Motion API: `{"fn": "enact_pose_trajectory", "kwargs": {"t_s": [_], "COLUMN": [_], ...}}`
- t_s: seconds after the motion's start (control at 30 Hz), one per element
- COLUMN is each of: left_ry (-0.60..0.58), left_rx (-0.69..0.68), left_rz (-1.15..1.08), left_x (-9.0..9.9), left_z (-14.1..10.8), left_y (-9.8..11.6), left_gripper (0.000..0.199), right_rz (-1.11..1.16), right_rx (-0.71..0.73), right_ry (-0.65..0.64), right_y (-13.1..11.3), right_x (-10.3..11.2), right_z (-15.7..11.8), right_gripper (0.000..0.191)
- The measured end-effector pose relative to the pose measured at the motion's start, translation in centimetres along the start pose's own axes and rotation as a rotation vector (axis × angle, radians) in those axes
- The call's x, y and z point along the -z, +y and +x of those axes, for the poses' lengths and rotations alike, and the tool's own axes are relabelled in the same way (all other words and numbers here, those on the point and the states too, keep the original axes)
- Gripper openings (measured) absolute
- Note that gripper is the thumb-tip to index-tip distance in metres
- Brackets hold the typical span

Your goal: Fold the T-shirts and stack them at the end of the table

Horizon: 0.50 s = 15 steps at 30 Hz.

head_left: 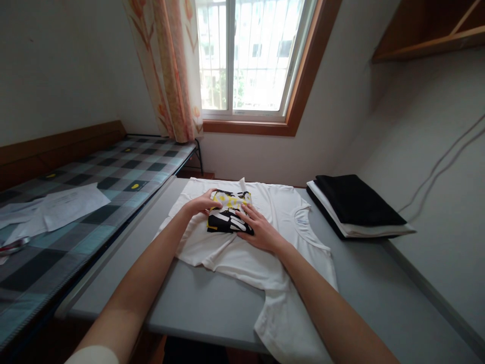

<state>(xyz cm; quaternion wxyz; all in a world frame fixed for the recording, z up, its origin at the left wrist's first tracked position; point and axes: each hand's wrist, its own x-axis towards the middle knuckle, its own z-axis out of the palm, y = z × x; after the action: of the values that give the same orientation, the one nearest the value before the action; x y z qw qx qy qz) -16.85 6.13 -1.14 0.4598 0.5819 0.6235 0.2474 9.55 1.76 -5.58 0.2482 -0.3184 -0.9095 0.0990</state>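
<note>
A white T-shirt (235, 253) lies spread over the grey table (197, 303), its neckline toward the right and one sleeve near the front edge. On its chest is a black, yellow and white printed patch (229, 215); whether this is part of the shirt or a separate piece I cannot tell. My left hand (202, 203) rests at the patch's left edge, fingers apart. Across its right side lies my right hand (260, 228), with the fingers spread flat on the print and the white cloth.
Folded black and white cloths (359, 199) are stacked at the table's back right. A bed with a checked cover (151, 167) runs along the left, bearing white papers (64, 207). A wooden shelf (432, 48) hangs at the upper right.
</note>
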Motion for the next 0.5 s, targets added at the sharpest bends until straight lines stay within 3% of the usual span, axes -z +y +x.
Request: {"fn": "enact_pose_trajectory", "kwargs": {"t_s": [0.1, 0.23, 0.33, 0.5], "left_ry": [0.133, 0.500, 0.461, 0.372], "left_rx": [-0.053, -0.434, -0.598, -0.541], "left_rz": [0.191, 0.438, 0.582, 0.869], "left_x": [0.2, -1.2, -3.6, -7.0], "left_z": [0.6, 1.6, 1.6, 0.8], "left_y": [-0.1, 0.3, 0.6, -0.3], "left_gripper": [0.079, 0.043, 0.038, 0.048], "right_rz": [0.014, 0.025, 0.030, -0.002], "right_rx": [-0.003, -0.012, -0.017, -0.094], "right_ry": [-0.009, -0.023, -0.018, 0.018], "right_y": [-0.2, -0.2, -0.1, -0.3], "right_x": [0.2, 0.4, 0.2, -0.5], "right_z": [0.0, 0.0, 0.0, 0.4], "right_gripper": [0.068, 0.067, 0.065, 0.052]}}
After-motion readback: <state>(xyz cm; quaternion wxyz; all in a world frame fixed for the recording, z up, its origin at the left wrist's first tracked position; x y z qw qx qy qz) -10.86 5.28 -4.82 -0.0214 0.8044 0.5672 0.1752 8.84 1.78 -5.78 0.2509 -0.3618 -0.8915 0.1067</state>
